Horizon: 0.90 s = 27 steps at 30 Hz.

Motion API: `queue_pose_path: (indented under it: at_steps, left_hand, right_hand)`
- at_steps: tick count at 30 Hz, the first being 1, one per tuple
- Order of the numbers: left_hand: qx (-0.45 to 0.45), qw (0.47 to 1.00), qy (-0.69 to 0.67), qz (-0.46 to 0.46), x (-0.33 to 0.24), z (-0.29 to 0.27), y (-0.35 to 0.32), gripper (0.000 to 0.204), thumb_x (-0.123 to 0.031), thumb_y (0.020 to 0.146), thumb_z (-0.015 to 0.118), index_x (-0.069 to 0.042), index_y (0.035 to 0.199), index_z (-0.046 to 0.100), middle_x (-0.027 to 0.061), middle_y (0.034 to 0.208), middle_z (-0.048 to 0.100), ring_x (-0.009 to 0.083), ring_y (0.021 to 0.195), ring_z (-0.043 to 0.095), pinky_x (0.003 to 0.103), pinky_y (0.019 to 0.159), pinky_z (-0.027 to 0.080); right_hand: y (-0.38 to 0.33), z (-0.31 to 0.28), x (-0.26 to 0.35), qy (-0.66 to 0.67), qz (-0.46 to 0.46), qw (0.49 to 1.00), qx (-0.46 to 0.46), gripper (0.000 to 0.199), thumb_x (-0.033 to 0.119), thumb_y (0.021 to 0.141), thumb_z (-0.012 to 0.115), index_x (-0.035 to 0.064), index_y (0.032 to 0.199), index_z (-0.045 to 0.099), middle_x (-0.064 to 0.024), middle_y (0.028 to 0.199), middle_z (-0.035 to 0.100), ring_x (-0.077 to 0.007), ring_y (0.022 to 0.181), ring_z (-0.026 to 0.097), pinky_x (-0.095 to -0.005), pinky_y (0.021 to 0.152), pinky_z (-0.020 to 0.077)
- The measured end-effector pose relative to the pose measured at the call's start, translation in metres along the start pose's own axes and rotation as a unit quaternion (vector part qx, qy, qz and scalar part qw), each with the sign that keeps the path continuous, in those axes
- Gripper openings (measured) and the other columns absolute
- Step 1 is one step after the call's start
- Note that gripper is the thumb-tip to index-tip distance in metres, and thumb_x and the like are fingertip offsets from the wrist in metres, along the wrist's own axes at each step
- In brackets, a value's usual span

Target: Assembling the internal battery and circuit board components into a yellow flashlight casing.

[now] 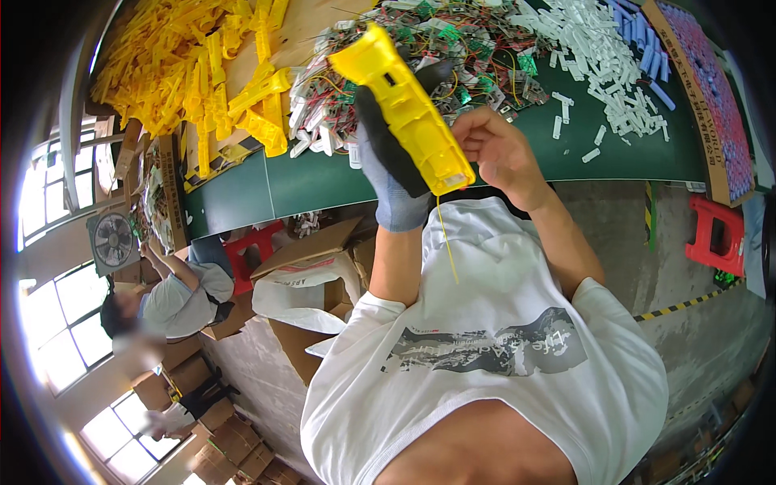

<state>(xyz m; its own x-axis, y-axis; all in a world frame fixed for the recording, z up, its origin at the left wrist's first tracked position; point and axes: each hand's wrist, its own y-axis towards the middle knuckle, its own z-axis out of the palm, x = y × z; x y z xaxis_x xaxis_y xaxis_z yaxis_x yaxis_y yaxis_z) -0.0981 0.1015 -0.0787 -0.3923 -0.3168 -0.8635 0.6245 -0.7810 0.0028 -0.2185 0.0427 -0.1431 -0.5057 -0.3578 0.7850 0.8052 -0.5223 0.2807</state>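
Observation:
My left hand (pixel 392 162), in a grey glove with black fingers, grips a long yellow plastic housing (pixel 404 105) and holds it up above the green table (pixel 267 190). A thin yellow wire (pixel 446 238) hangs from the housing's lower end. My bare right hand (pixel 501 149) is just right of that end, fingers curled and pinched close to it; whether it touches the housing I cannot tell. Behind the housing lies a heap of small circuit boards with coloured wires (pixel 477 56).
A pile of yellow plastic housings (pixel 194 73) covers the table's left. White and blue small parts (pixel 606 48) lie at the right beside a cardboard tray (pixel 711 97). Cardboard boxes (pixel 307 267), red stools (pixel 715 234) and another person (pixel 174 299) are on the floor side.

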Motion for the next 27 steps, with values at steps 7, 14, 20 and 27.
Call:
queue_pose_path:
  at_steps: [7,14,20,27]
  left_hand:
    - [-0.002,0.999,-0.008,-0.039,0.021,-0.024,-0.006,0.035,-0.035,0.099,0.046,-0.002,0.106,0.054,0.0061,0.090,0.058,0.0149,0.081,0.058,0.032,0.067,0.049]
    - [-0.038,0.972,0.205,0.105,0.047,-0.031,-0.006,0.043,-0.041,0.099,0.039,-0.002,0.107,0.053,0.0085,0.088,0.062,0.0188,0.075,0.060,0.030,0.069,0.049]
    - [-0.150,0.982,0.080,0.085,0.045,-0.037,0.002,0.045,-0.046,0.100,0.036,-0.004,0.108,0.049,0.0120,0.090,0.062,0.0196,0.070,0.062,0.031,0.063,0.052]
    - [-0.145,0.880,0.365,0.268,0.082,-0.066,-0.003,0.050,-0.024,0.098,0.048,-0.002,0.139,0.030,0.0106,0.123,0.045,0.0178,0.106,0.051,0.028,0.086,0.045]
  right_hand:
    - [-0.004,0.006,-0.025,0.191,0.084,0.978,0.015,0.060,0.025,0.082,0.071,0.0031,0.126,0.038,-0.0099,0.119,0.055,-0.0170,0.108,0.057,-0.0322,0.092,0.0468]
    - [-0.004,0.004,-0.034,0.188,0.059,0.979,-0.059,0.047,0.027,0.079,0.075,0.0072,0.108,0.043,-0.0066,0.105,0.059,-0.0155,0.094,0.062,-0.0288,0.082,0.0518]
    - [0.000,0.016,-0.042,0.250,0.094,0.948,-0.174,0.018,0.021,0.096,0.054,0.0051,0.104,0.052,-0.0023,0.083,0.063,-0.0058,0.063,0.062,-0.0182,0.055,0.0521]
    - [-0.007,0.007,-0.031,0.258,0.111,0.949,-0.143,0.014,0.019,0.095,0.055,0.0050,0.097,0.055,-0.0032,0.090,0.064,-0.0078,0.080,0.064,-0.0207,0.070,0.0536]
